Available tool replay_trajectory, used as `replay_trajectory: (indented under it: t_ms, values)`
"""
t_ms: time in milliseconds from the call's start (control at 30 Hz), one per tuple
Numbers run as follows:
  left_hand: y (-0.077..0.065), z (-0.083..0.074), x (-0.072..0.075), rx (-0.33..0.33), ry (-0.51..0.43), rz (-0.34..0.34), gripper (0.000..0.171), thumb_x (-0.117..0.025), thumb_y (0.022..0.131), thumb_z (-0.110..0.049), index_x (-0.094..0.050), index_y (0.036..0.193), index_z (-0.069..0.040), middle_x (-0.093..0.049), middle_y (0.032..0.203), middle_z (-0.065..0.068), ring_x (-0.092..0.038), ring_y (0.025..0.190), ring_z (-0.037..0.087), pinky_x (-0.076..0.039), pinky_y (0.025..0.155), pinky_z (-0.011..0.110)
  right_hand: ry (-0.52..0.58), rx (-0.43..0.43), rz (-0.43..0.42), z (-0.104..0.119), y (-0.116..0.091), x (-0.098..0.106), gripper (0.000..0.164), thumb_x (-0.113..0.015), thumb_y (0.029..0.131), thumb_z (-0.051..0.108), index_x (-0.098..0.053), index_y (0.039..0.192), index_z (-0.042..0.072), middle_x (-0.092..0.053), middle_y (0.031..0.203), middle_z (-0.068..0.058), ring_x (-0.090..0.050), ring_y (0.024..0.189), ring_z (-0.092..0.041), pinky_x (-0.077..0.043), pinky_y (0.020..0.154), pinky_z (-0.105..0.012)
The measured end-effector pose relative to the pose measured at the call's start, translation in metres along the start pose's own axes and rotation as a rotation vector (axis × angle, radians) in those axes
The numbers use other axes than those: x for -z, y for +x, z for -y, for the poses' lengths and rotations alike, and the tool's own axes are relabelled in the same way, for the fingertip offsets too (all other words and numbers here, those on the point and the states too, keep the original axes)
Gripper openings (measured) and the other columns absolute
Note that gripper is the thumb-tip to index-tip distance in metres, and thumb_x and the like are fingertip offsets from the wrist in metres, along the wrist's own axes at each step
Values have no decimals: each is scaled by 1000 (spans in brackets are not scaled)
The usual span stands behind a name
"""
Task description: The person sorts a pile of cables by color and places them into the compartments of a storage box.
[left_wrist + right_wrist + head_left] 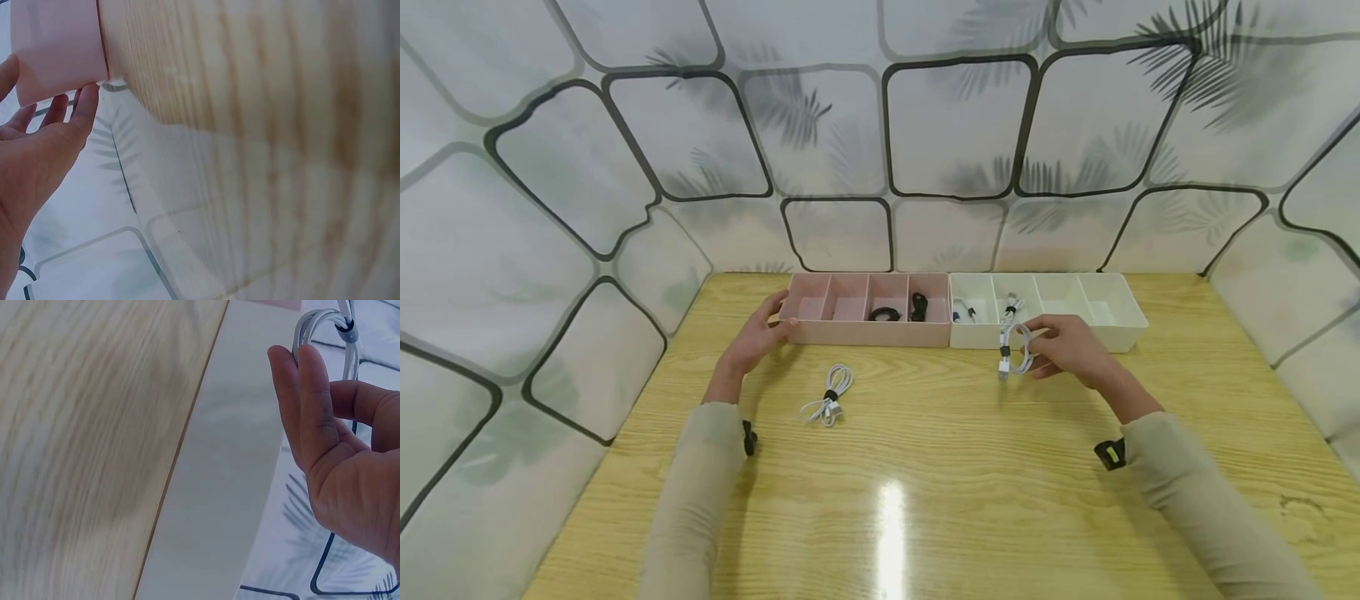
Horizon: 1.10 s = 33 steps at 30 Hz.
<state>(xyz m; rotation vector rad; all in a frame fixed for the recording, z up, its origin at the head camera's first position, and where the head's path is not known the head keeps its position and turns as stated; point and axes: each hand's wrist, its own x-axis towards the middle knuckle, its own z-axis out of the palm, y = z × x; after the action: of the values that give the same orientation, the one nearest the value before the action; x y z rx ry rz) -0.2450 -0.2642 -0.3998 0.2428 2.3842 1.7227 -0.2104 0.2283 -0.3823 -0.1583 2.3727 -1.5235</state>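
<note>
My right hand [1067, 350] pinches a coiled white charging cable [1017, 348] with a dark tie, held before the front wall of a white divided box [1120, 336]. In the right wrist view, the cable's loops [307, 328] show at the fingertips. My left hand [758, 337] grips the left end of a pink divided box [865, 333], thumb at its front and the other fingers along its end wall, seen also in the left wrist view [59, 50]. Another bundled white cable [831, 394] lies on the table, in front of the pink box.
Both boxes stand end to end along the back of the wooden table [970, 483]. Two black cables [918, 307] lie in the pink box's right-hand compartments. The white box's two left compartments hold a short cable [966, 311] and a white cable [1012, 305]. Patterned fabric [835, 233] rises behind.
</note>
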Motion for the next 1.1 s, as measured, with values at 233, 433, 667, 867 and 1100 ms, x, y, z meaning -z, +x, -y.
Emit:
replay_trajectory:
  t_ms: [233, 433, 667, 867, 1100]
  values:
    - [10, 23, 3, -48, 7, -11, 65, -50, 104, -12, -15, 159, -5, -18, 159, 28, -31, 138, 53, -34, 107, 63, 38, -12, -50, -3, 1, 21, 47, -52, 96, 5, -45, 139, -14, -70, 102, -21, -73, 74, -17, -60, 68, -38]
    - [9, 23, 4, -47, 17, -17, 66, -51, 104, -12, -15, 159, -5, -18, 159, 29, -32, 138, 53, -33, 108, 62, 45, -50, -91, -3, 3, 33, 49, -54, 95, 4, -43, 139, -14, -71, 96, -15, -71, 70, -11, -60, 69, -37]
    - [9, 23, 4, -43, 24, -15, 67, -50, 104, -13, -13, 159, -5, -16, 159, 29, -30, 139, 53, -33, 108, 62, 34, -75, -106, -5, 8, 45, 52, -52, 96, 3, -39, 143, -15, -68, 103, -16, -70, 70, -10, -60, 70, -35]
    - [10, 23, 4, -41, 23, -22, 66, -50, 104, -13, -14, 159, -4, -16, 160, 29, -30, 139, 53, -32, 109, 62, 41, -102, -94, -8, 14, 56, 53, -51, 98, 6, -36, 145, -13, -67, 100, -14, -70, 72, -9, -60, 72, -33]
    - [11, 22, 3, -27, 23, -28, 66, -51, 104, -13, -15, 159, -5, -16, 160, 28, -30, 140, 52, -33, 109, 61, 90, -76, -122, -6, 16, 66, 54, -49, 98, 4, -33, 145, -16, -69, 85, 1, -70, 70, -6, -59, 68, -28]
